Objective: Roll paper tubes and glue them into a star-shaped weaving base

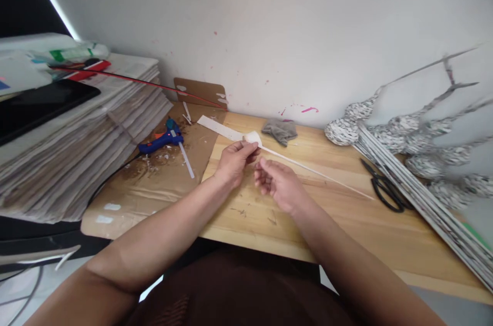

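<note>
Wooden tabletop, pale wall at 12 o'clock. Left hand pinched, thumb and fingers on a rounded white piece at its 1 o'clock; thin white rod extends from there toward 4. Right hand half-curled, looks empty, just beside; white piece at its 11.

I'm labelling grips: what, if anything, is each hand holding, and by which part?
The left hand pinches a white curled piece by its near edge, beside the thin white rod. Whether the right hand holds anything cannot be told.
</note>
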{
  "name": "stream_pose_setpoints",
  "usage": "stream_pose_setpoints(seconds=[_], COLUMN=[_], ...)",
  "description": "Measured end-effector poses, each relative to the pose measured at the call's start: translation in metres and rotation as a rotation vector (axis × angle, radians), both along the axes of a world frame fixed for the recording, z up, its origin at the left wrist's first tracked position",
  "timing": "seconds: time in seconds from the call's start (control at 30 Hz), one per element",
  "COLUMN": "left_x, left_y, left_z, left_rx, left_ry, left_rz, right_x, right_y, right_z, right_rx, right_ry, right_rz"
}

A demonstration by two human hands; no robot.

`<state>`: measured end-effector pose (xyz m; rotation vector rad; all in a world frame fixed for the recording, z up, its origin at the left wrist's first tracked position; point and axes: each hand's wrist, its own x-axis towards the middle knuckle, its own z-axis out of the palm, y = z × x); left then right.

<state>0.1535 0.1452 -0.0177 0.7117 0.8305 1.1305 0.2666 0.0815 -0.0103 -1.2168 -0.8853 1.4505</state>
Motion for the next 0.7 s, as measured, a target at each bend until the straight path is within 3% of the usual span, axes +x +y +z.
stream_pose_setpoints(seconds=[0.07, 0.17, 0.27, 0.4, 0.7], left_x=[0.000, 0.001, 0.003, 0.004, 0.004], left_y=[0.000, -0.002, -0.005, -0.007, -0.005], left_z=[0.001, 0.003, 0.004, 0.006, 0.006], left_rx=[0.001, -0.009, -0.035, -0.089, -0.189], left_ry=[0.012, -0.019, -0.044, -0.070, -0.118], left_rz=[0.002, -0.019, -0.041, -0.055, -0.051], right_x=[0.004, 0.015, 0.028, 0.035, 0.032], right_y=[-0.007, -0.005, 0.004, 0.011, 0.008], right_z=[0.006, 0.014, 0.014, 0.003, 0.001], right_rx=[0.227, 0.650, 0.777, 0.771, 0.678], right_ry=[-0.369, -0.971, -1.311, -1.378, -1.146], right_rz=[0.029, -0.096, -0.152, -0.180, -0.123])
